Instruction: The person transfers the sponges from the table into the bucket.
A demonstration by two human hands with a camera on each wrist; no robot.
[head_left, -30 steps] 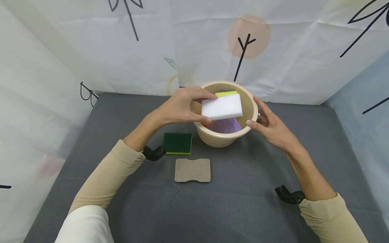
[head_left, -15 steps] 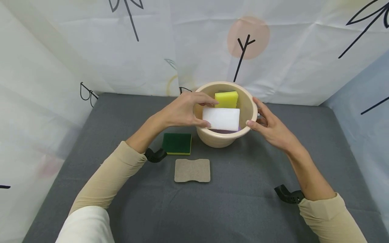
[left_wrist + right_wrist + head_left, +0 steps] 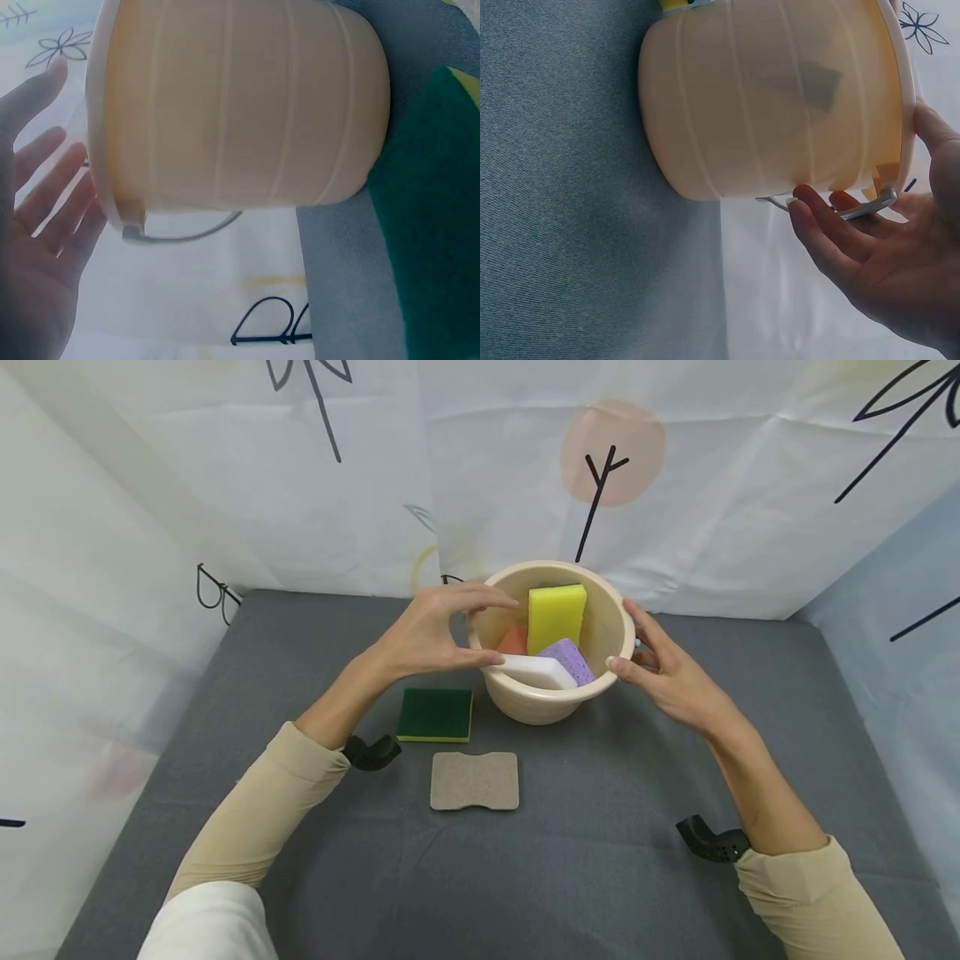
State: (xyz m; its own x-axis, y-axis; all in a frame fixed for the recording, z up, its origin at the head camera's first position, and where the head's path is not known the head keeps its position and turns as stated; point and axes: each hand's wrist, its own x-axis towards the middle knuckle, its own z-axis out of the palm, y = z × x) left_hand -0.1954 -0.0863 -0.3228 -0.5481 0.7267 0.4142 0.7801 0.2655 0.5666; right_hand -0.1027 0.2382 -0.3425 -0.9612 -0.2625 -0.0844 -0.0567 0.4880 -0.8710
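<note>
A cream bucket (image 3: 532, 706) stands on the table. Inside it a white sponge (image 3: 536, 671) leans low along the near wall, beside a purple speckled sponge (image 3: 567, 660), an upright yellow sponge (image 3: 555, 614) and an orange piece (image 3: 513, 642). At the left rim my left hand (image 3: 431, 631) has thumb and fingers spread apart, with nothing held between them. My right hand (image 3: 671, 668) grips the right side of the bucket, thumb at the rim; its fingers lie by the wire handle (image 3: 862, 208) in the right wrist view.
A green and yellow scouring sponge (image 3: 435, 714) lies just left of the bucket's base. Nearer me is a beige-grey pad (image 3: 475, 781) with notched long edges. A printed white cloth wall (image 3: 510, 485) rises close behind the bucket.
My left hand lowered the white sponge into the bucket, let go of it and drew back slightly left. The right hand has stayed at the rim.
</note>
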